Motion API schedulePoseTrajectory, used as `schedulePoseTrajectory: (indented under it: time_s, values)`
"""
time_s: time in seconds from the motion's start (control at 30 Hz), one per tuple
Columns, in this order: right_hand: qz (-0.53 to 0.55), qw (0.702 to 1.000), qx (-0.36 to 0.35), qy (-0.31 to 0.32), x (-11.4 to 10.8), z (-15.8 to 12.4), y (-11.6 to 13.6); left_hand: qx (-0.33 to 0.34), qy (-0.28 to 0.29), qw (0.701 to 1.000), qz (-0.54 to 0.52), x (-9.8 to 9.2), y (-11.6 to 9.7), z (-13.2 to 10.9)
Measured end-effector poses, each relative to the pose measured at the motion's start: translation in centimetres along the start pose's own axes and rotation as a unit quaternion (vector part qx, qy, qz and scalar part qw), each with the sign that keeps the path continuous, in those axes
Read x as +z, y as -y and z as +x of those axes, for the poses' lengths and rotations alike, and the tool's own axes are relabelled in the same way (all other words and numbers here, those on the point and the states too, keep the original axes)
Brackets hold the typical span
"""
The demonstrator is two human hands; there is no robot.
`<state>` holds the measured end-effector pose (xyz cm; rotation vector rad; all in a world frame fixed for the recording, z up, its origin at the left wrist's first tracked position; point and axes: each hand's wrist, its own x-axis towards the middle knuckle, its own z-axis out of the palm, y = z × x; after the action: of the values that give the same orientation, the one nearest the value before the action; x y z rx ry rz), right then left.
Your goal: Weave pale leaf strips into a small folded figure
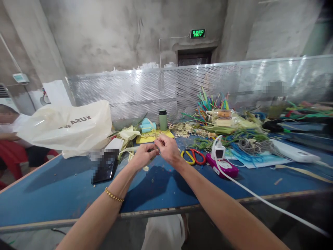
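Both my hands meet above the blue table (65, 194), a little past its middle. My left hand (144, 155) is curled closed, and my right hand (168, 148) pinches at the same spot, fingers pressed together. Between them is a small pale leaf strip (155, 150), partly hidden by the fingers. A gold bracelet (113, 196) sits on my left wrist. Scissors with yellow and red handles (194, 157) lie just right of my right hand. A dark phone (105, 167) lies left of my left hand.
A large cream plastic bag (66, 126) fills the back left. A green flask (163, 120), pale leaves (128, 133), coloured strips (210, 102), a magenta power bank (223, 167) with a white charger and cable lie behind and right. A perforated metal screen (182, 86) backs the table. A seated person (10, 139) is at far left.
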<state>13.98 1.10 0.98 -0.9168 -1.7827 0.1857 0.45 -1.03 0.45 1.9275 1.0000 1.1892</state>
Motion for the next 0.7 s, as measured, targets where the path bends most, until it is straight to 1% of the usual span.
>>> schedulePoseTrajectory:
  time_s: [0.1,0.17,0.2,0.23,0.3,0.33,0.37,0.4,0.43,0.5,0.57,0.6,0.7]
  values:
    - [-0.023,1.0,0.006,0.012,0.1,0.2,-0.3,-0.015,-0.022,1.0,-0.004,0.3,0.2,0.1]
    - [-0.055,0.998,-0.006,0.018,-0.2,0.5,-0.5,-0.047,-0.059,0.997,-0.031,0.0,0.6,0.4]
    - [-0.079,0.996,-0.027,0.02,-0.4,0.6,-0.5,-0.065,-0.08,0.993,-0.053,-0.3,0.8,0.5]
    - [-0.113,0.993,-0.044,0.004,-0.7,0.8,-0.5,-0.082,-0.109,0.987,-0.086,-0.7,1.1,0.7]
    - [-0.176,0.981,-0.048,-0.071,-1.3,0.9,-0.3,-0.104,-0.163,0.962,-0.191,-1.5,1.6,1.0]
    - [-0.192,0.976,-0.055,-0.087,-1.5,0.9,-0.1,-0.132,-0.167,0.945,-0.247,-1.9,1.7,1.1]
    - [-0.2,0.974,-0.062,-0.084,-1.6,0.9,0.0,-0.16,-0.174,0.927,-0.29,-2.1,1.8,1.1]
    - [-0.199,0.975,-0.067,-0.065,-1.6,0.8,0.2,-0.177,-0.185,0.914,-0.316,-2.2,1.9,1.2]
    - [-0.191,0.978,-0.071,-0.035,-1.5,0.7,0.3,-0.185,-0.183,0.908,-0.329,-2.2,1.8,1.2]
    - [-0.153,0.986,-0.063,0.037,-0.9,0.4,0.4,-0.17,-0.177,0.906,-0.344,-1.8,1.6,1.1]
    - [-0.1,0.991,-0.036,0.082,-0.2,0.2,0.3,-0.154,-0.166,0.911,-0.346,-1.3,1.3,0.9]
    - [-0.075,0.993,-0.024,0.086,0.1,0.1,0.2,-0.151,-0.156,0.912,-0.349,-1.0,1.2,0.9]
    - [-0.05,0.997,-0.01,0.059,0.6,0.0,-0.3,-0.144,-0.122,0.913,-0.363,-0.7,0.9,0.8]
